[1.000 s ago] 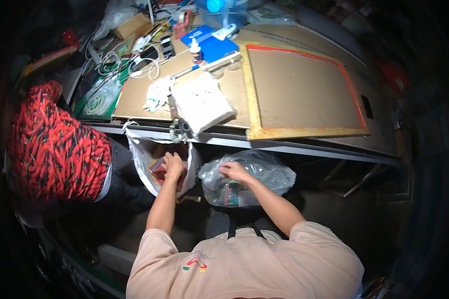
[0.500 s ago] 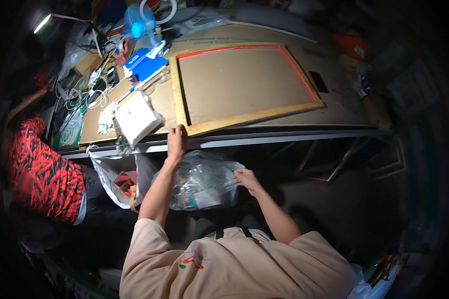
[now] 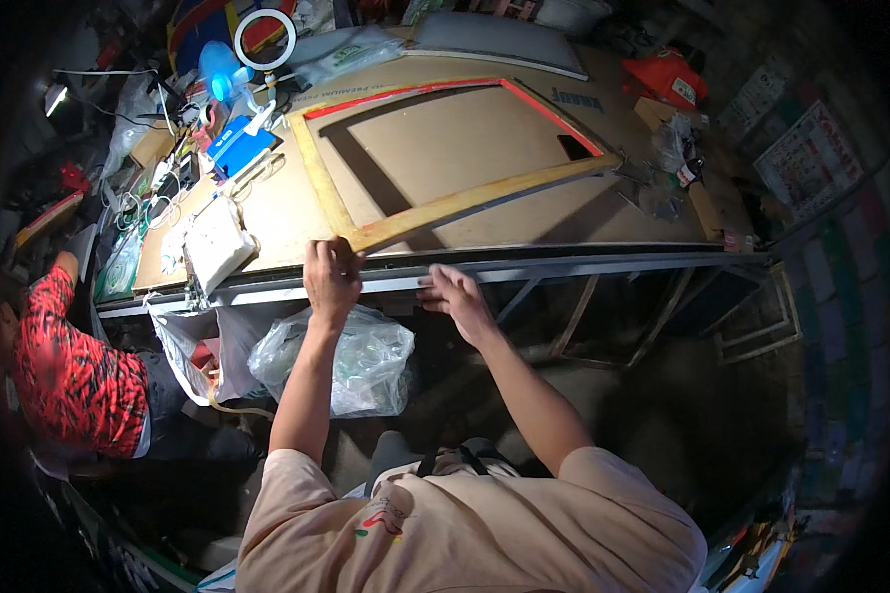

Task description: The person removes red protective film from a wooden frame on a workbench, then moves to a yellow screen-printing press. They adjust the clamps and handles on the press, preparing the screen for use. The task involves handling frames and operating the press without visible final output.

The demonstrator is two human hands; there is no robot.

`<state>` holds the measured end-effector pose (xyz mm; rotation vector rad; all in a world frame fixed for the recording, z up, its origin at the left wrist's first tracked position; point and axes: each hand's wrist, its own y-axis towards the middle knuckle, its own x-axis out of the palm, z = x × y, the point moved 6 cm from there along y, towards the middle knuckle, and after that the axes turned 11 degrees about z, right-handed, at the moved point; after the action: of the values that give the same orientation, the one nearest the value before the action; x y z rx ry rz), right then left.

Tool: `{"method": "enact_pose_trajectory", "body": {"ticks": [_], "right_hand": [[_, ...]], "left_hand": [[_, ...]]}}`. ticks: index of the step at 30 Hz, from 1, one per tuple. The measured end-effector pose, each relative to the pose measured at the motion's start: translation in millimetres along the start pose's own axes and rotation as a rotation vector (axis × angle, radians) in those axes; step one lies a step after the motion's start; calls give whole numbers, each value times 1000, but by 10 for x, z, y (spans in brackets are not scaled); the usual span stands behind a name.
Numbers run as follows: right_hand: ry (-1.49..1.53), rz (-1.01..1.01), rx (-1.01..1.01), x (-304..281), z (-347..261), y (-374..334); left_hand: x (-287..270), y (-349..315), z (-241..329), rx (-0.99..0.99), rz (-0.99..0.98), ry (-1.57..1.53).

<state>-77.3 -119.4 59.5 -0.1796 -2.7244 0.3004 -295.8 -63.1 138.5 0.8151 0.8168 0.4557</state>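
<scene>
My left hand [image 3: 333,277] grips the near-left corner of a wooden frame [image 3: 465,206], fingers curled over its edge. The frame is yellowish wood with red along the inner far and right sides. It is raised off the cardboard-covered table [image 3: 672,222], and its shadow falls on the cardboard. My right hand [image 3: 460,303] is held in the air by the table's front edge, fingers apart and nothing in them. Beneath the edge, beyond my left forearm, sits a clear plastic bag [image 3: 371,366] with things inside that I cannot make out.
A white pad-like block [image 3: 218,245] and a blue box [image 3: 239,146] lie left of the frame, near cables and a ring lamp [image 3: 265,40]. A dark phone [image 3: 572,148] shows through the frame. At the left is a person in a red patterned shirt [image 3: 79,366], beside a white sack [image 3: 173,346].
My right hand has let go of the clear plastic bag and risen toward the table edge. The frame has been lifted, its shadow now wider. My view has shifted somewhat.
</scene>
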Motion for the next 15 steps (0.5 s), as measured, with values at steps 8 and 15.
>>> {"method": "enact_pose_trajectory", "body": {"ticks": [8, 15], "right_hand": [[376, 451, -246, -150, -795, 78], [422, 643, -203, -1003, -847, -206]], "left_hand": [[147, -190, 1442, 228, -78, -109], [630, 56, 929, -199, -93, -423]]}}
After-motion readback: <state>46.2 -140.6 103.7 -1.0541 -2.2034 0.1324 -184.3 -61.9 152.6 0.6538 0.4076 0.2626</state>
